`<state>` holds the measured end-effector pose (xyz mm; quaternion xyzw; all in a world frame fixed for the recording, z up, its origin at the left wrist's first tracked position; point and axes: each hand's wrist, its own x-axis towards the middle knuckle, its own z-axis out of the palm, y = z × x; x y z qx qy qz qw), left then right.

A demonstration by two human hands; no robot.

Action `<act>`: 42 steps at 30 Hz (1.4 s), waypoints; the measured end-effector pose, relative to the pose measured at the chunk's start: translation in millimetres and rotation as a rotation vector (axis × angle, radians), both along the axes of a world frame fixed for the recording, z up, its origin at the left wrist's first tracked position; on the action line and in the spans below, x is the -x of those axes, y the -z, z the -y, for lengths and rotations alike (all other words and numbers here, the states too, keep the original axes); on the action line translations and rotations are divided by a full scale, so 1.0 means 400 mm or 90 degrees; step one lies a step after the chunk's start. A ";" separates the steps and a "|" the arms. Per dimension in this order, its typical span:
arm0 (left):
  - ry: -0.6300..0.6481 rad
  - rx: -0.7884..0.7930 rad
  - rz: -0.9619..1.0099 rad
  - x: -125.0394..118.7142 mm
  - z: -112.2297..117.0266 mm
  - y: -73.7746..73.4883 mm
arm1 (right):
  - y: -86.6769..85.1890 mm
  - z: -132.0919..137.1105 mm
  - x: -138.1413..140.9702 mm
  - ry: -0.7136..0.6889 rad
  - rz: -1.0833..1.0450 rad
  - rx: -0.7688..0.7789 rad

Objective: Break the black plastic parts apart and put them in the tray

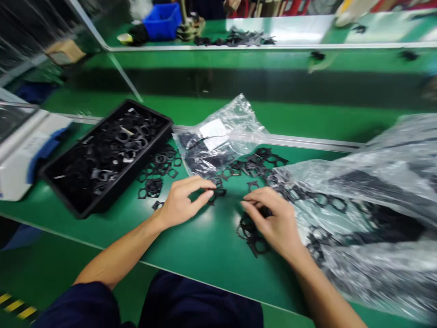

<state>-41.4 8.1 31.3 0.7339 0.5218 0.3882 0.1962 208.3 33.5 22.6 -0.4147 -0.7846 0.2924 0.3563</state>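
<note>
My left hand (184,200) rests on the green table (205,246), thumb and fingers pinched on a small black plastic ring part (217,194). My right hand (273,221) lies curled over a clump of black ring parts (254,239), fingers closed on some of them. More loose black parts (259,164) are scattered just beyond both hands. A black tray (105,157) filled with the same parts sits to the left of my left hand.
A clear plastic bag with a white label (221,136) lies behind the hands. A large crinkled clear bag (368,214) holding black parts covers the right side. A white machine (20,150) stands at far left. A blue bin (163,20) sits on the far bench.
</note>
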 end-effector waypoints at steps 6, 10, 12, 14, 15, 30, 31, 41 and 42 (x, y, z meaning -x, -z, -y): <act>-0.329 -0.203 -0.244 0.303 -0.082 -0.105 | 0.067 -0.058 -0.032 0.100 0.333 -0.204; -0.401 -0.187 -0.418 0.476 -0.112 -0.101 | 0.076 -0.048 -0.029 0.064 0.337 -0.230; -0.379 -0.171 -0.470 0.502 -0.111 -0.091 | 0.073 -0.043 -0.026 0.059 0.327 -0.227; -0.364 -0.186 -0.487 0.483 -0.099 -0.090 | 0.073 -0.040 -0.024 0.062 0.322 -0.217; -0.353 -0.195 -0.483 0.459 -0.090 -0.091 | 0.073 -0.040 -0.023 0.066 0.320 -0.208; 0.042 -0.072 -0.487 0.208 -0.047 -0.031 | 0.030 0.001 -0.001 0.037 0.015 0.003; 0.045 -0.096 -0.405 0.188 -0.038 -0.036 | 0.024 0.006 0.002 0.022 -0.024 0.047; 0.158 -0.150 -0.060 -0.073 0.000 0.027 | 0.010 0.029 0.021 -0.062 -0.302 0.345; 0.155 -0.151 -0.051 -0.081 -0.001 0.041 | 0.014 0.029 0.022 -0.056 -0.306 0.354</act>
